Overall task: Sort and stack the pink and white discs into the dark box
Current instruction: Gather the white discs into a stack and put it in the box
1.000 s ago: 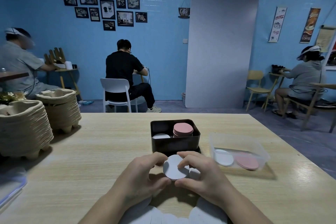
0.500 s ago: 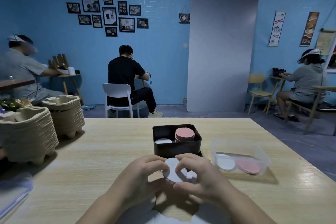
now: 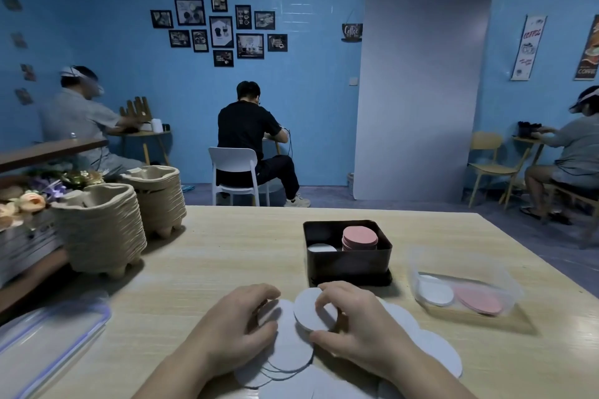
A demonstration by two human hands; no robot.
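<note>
The dark box (image 3: 348, 261) stands on the wooden table ahead of my hands. Inside it, a pink disc stack (image 3: 359, 237) rises on the right and a low white disc stack (image 3: 322, 248) lies on the left. Several loose white discs (image 3: 290, 353) are spread on the table under my hands. My right hand (image 3: 359, 324) pinches one white disc (image 3: 308, 311) by its edge, tilted up. My left hand (image 3: 240, 327) rests with curled fingers on the spread discs, fingertips touching them.
A clear plastic tub (image 3: 463, 285) at the right holds a white and a pink disc. Two stacks of pulp trays (image 3: 107, 227) stand at the left, with flowers behind. A clear zip bag (image 3: 48, 343) lies at the near left. People sit at tables beyond.
The hands have parted: both held the white disc between them before, now only my right hand pinches it and my left hand has dropped onto the spread discs. The camera has tilted down.
</note>
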